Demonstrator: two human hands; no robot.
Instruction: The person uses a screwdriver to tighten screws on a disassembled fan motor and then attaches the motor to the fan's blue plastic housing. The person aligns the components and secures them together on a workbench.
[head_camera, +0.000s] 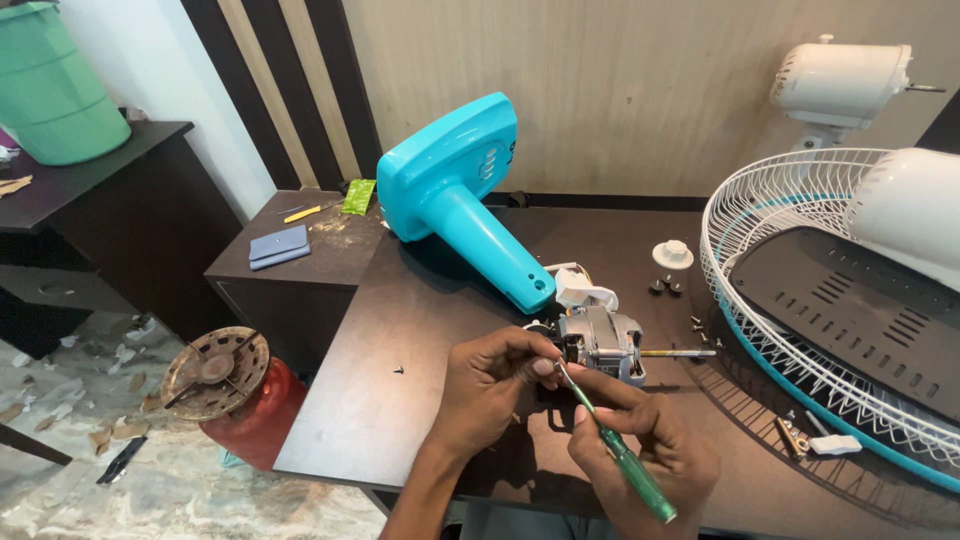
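**Fan motor held and probed on a dark table**

Dark brown table (420, 400) under the work, beige wall behind, littered stone floor to the left. Left hand (490, 385) closed around the near end of one grey fan motor (600, 340), fingertips pressed to its casing. Right hand (645, 450) pinched on one green-handled screwdriver (620, 455), tip meeting the motor just past the left thumb. Motor resting on the table, shaft (680, 353) sticking out to the right, away from both hands.

Beyond the grip: one turquoise fan stand (460, 195) lying tilted, one white knob (673, 254), several small screws (700, 325), too tiny to count surely. Right of the grip: one white wire guard (790, 340) holding a black panel (850, 310), cut off at the edge. Wrists cut off below; screw under the tip hidden by fingers. Far left: one green bucket (50, 85), one rusty disc (215, 372).
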